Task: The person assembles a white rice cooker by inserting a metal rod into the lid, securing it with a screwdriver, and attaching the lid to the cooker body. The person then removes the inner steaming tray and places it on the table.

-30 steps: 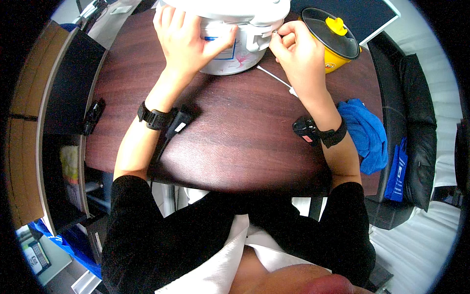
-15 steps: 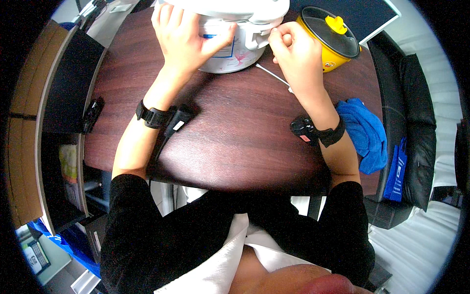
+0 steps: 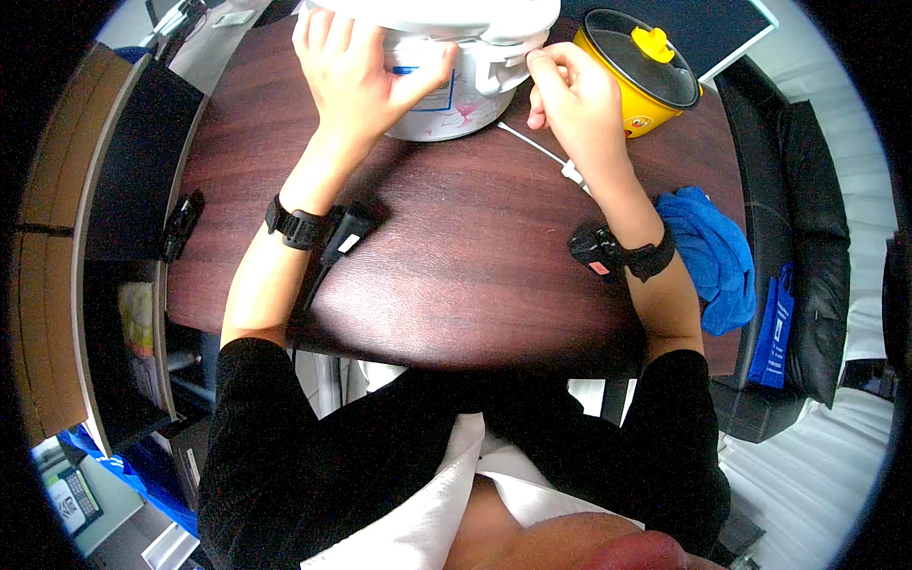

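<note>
At the far edge of the table a white rice cooker with a floral print and a blue-edged label is partly cut off by the picture's top. My left hand lies spread against its left front, the thumb stretched across the body above the label. On the cooker's right side, my right hand is closed in a pinch at the white handle, just under the lid's rim. The fingertips partly hide the contact. A white cord runs from the cooker's base to beneath my right wrist.
A yellow pot with a dark glass lid stands close to my right hand. Farther down on the right lies a blue towel. Black devices are strapped to both wrists. A dark shelf unit borders the table's left; a black sofa borders its right.
My right hand has shifted slightly and its curled fingers have loosened a little at the handle. More of the white cord shows beside that wrist. The left hand stays in place.
</note>
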`<state>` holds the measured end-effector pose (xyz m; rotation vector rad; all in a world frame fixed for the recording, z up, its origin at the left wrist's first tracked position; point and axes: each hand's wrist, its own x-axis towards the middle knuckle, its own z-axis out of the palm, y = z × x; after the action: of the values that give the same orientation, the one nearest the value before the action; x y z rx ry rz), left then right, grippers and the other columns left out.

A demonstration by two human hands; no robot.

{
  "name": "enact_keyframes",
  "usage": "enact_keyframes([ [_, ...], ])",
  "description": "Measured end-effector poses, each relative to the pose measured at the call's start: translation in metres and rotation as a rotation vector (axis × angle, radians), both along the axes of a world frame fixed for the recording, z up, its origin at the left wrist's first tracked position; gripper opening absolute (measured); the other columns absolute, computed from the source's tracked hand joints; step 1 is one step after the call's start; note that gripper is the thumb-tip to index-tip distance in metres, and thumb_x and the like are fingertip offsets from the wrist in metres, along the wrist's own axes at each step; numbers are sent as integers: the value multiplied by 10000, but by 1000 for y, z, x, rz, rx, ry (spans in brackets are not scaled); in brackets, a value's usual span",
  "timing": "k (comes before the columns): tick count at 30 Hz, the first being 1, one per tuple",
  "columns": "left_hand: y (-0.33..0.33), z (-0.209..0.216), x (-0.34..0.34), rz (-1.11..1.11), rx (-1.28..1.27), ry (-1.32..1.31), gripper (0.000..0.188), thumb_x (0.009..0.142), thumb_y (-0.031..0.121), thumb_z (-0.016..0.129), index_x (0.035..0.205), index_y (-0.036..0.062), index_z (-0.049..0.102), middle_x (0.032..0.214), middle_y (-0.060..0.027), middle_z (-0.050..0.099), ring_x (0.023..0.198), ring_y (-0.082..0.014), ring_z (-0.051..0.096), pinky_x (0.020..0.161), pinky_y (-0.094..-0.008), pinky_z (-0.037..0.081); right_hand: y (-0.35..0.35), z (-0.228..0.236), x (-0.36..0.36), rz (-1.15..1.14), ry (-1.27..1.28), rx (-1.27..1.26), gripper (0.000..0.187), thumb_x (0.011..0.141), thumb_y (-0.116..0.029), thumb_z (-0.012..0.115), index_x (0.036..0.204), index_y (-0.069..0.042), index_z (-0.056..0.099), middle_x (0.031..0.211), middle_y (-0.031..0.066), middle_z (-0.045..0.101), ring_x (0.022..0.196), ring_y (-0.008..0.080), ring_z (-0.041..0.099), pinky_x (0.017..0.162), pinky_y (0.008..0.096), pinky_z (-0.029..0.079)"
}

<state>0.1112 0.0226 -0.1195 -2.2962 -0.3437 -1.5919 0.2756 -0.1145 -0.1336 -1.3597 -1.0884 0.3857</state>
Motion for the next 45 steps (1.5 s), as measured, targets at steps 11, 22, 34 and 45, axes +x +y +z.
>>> enact_keyframes([
  [11, 1, 1, 1, -20, 16, 3, 588, 640, 320, 725, 1082, -19, 537, 1086, -212, 537, 1048, -382, 486, 927, -490, 342, -10, 13, 23, 128, 67, -328, 214, 910, -191, 534, 905, 4, 624, 558, 17, 520, 454, 93, 501, 439, 222, 400],
  [22, 18, -8, 3, 31, 83, -18, 585, 664, 448, 771, 1047, 46, 588, 992, -118, 574, 999, -332, 522, 892, -445, 361, -29, -46, 85, 38, -475, -981, 411, 842, -318, 526, 630, 16, 635, 517, 119, 608, 451, 191, 603, 495, 343, 512],
  [34, 9, -8, 3, -58, -27, -52, 525, 736, 352, 734, 1100, 18, 558, 1040, -151, 555, 1001, -344, 499, 923, -445, 355, -13, 4, 26, -200, -508, -207, 752, 695, -488, 781, 1138, 56, 511, 876, 196, 628, 844, 292, 652, 765, 416, 523],
  [45, 19, -4, -2, -310, -538, -217, 320, 935, 227, 555, 1111, -39, 579, 1082, -112, 600, 1031, -188, 540, 917, -319, 404, 23, -1, 2, -276, -549, -3, 1105, 560, -530, 848, 1292, 102, 312, 1224, 305, 424, 1187, 443, 442, 997, 485, 411],
])
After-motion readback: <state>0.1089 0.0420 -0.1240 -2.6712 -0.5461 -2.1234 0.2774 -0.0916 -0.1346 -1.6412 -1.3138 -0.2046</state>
